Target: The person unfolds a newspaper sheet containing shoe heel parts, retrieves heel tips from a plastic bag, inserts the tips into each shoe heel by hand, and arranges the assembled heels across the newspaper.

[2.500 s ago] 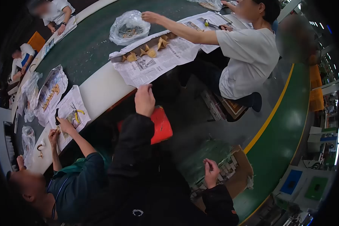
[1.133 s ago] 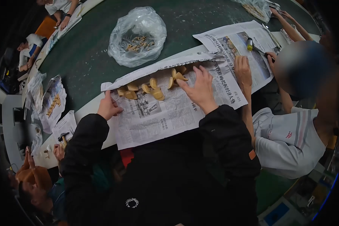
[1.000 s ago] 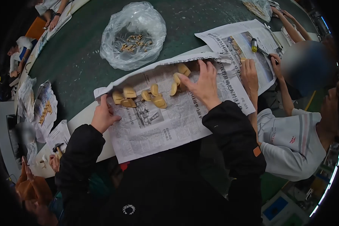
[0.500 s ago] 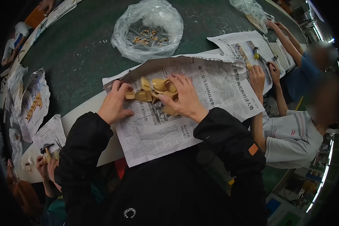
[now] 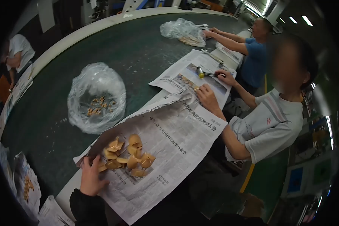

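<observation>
We saw it all through one camera worn on the person's head, which looked forward and down. We were nearest to the newspaper, spread over the lower middle of the frame, and to the left hand, whose dark sleeve came up from the bottom left. From there our view ran out over the green work surface to its pale far rim, arching across the upper left, and sideways to a co-worker at the right. We caught ceiling lights in the upper right, through a lens so wide that black rounded off our corners
</observation>
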`<state>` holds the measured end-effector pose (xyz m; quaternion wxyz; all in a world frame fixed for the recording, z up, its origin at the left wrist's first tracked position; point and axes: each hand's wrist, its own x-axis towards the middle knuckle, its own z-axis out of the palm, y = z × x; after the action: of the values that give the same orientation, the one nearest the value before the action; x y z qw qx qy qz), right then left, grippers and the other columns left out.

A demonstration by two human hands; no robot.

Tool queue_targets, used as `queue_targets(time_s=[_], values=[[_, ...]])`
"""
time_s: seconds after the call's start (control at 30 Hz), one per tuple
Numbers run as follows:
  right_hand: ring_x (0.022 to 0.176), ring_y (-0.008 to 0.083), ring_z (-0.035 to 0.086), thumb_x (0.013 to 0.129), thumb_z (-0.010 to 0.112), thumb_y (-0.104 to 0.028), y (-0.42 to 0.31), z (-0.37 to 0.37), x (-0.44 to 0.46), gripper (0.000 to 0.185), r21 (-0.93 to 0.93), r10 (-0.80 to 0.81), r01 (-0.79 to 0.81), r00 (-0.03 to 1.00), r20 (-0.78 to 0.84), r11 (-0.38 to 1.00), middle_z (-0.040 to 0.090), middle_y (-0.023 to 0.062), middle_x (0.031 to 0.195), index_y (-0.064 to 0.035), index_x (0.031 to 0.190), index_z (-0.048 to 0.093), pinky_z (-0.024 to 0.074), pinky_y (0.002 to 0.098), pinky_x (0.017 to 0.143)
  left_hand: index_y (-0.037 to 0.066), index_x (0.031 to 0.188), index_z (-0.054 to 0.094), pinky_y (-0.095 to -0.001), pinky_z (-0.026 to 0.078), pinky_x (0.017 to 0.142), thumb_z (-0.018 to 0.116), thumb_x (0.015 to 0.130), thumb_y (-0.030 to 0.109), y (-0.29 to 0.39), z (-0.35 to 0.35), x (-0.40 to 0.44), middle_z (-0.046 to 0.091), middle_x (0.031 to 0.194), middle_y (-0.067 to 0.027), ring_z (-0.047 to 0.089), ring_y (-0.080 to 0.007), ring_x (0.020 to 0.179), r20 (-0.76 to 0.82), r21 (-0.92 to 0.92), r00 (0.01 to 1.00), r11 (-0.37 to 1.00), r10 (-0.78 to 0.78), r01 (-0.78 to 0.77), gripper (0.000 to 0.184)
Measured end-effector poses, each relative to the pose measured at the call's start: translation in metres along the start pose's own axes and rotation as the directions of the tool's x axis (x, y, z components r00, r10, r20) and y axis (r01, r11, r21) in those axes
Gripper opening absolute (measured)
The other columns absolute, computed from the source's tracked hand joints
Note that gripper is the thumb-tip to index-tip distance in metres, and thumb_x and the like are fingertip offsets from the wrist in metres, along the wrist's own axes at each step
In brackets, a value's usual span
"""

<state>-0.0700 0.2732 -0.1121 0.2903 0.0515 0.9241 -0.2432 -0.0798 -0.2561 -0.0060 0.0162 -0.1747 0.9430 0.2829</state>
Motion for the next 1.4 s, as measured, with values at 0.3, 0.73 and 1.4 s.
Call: queue_targets(time_s=[0.3,0.73,1.4], values=[[0.073,0.0274,0.066,0.088,0.067,-0.012,0.002,-0.023,0.031,0.012,0.190,-0.049,0.046,0.999,0.009,0.981,0.068,0.0132,0.083,-0.0016,0.094,0.066,0.0524,0.0361,0.066,0.002,0.138,0.044,-0.0438,0.044,0.100,0.090,0.042,0.004,0.002,-0.004,0.005,0.038,0.127,-0.0202,0.046,-0.0401,0.121,0.068,0.020,0.994,0.996,-0.086,0.084,0.107],[0.079,0.0265,0.067,0.088,0.069,-0.013,-0.052,-0.005,0.142,0.020,0.287,-0.547,0.489,0.553,0.628,0.824,0.069,0.0130,0.089,-0.0017,0.103,0.065,0.0536,0.0364,0.071,0.004,0.138,0.047,-0.0431,0.044,0.103,0.090,0.048,0.013,0.006,-0.006,0.011,0.036,0.134,-0.0228,0.045,-0.0430,0.123,0.160,0.068,0.979,0.991,-0.126,0.117,0.099],[0.066,0.0214,0.071,0.088,0.067,-0.009,-0.166,-0.094,0.021,0.010,-0.025,-0.383,0.619,0.516,0.766,0.785,0.069,0.0121,0.072,0.0002,0.089,0.063,0.0540,0.0299,0.056,0.013,0.142,0.040,-0.0432,0.043,0.103,0.089,0.056,0.014,-0.010,0.007,0.012,0.045,0.133,-0.0149,0.047,-0.0372,0.122,-0.035,0.258,0.996,0.963,0.083,-0.071,0.099]])
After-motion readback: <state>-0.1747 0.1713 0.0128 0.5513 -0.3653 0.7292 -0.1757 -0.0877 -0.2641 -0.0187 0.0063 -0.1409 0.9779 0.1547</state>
